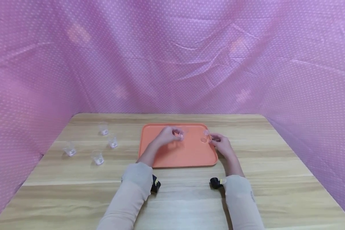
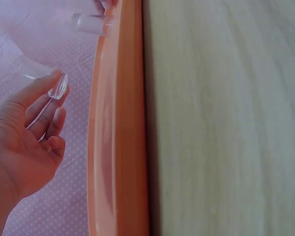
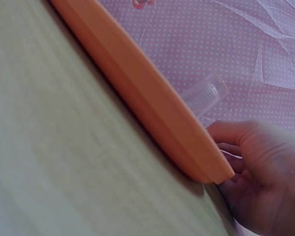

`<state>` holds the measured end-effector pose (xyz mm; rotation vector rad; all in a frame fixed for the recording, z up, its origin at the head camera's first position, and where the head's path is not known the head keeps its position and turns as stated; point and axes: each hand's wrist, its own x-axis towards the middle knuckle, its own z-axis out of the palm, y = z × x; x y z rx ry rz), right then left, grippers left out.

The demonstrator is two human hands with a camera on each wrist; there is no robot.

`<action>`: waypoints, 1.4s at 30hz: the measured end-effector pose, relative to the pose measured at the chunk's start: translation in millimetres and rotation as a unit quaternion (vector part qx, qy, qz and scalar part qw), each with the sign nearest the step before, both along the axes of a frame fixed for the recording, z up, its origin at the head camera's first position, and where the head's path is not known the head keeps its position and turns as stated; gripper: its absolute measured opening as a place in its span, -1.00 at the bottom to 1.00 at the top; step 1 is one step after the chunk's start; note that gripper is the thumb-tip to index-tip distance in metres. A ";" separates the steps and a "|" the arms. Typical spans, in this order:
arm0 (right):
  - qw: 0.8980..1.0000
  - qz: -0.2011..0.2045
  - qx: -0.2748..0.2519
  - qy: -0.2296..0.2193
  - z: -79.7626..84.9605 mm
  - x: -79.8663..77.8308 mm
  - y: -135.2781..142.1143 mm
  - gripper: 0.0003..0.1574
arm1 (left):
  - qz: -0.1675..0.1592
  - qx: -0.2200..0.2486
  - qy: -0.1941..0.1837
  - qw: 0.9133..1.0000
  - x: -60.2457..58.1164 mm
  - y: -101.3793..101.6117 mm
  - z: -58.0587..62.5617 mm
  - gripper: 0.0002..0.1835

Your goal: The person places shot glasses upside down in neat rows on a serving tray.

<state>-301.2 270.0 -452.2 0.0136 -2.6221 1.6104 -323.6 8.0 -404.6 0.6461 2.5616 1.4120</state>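
Observation:
Over the orange tray (image 1: 187, 156), my left hand (image 1: 167, 136) pinches a small clear plastic cup (image 2: 56, 87) near its thick base, between thumb and fingers. The cup's mouth points up and away in the left wrist view. A second clear cup (image 3: 206, 96) stands upside down on the tray near its right edge. My right hand (image 1: 222, 145) is beside that cup at the tray's right rim, thumb tip close to the cup's mouth, fingers loosely bent. In the right wrist view, the tray wall partly hides those fingers and the cup's lower end.
Left of the tray, several clear cups stand on the wooden table (image 1: 74, 198), among them a rear cup (image 1: 104, 131) and a front cup (image 1: 98, 159). Pink dotted cloth (image 1: 172, 64) hangs behind the table and on both sides.

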 end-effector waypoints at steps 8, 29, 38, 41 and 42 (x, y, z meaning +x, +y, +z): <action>1.000 0.004 0.004 0.007 -1.9 -1.7 0.2 -0.59 | 0.039 -0.004 0.018 0.999 1.8 7.3 -0.3 -0.68; 1.000 0.000 0.005 0.018 -2.6 -0.9 -1.5 -0.59 | 0.136 -0.020 0.051 0.989 1.9 23.7 1.5 -0.69; 1.000 0.000 0.000 0.011 -2.8 -1.2 -0.5 -0.58 | 0.153 -0.009 0.068 0.986 3.7 31.7 2.7 -0.75; 1.000 0.002 -0.003 0.005 -2.4 -1.4 -0.3 -0.58 | 0.160 0.003 0.075 0.984 4.2 34.3 2.3 -0.77; 1.000 0.002 -0.003 0.005 -2.2 -1.4 -0.3 -0.58 | 0.161 0.009 0.078 0.984 3.9 35.0 1.8 -0.77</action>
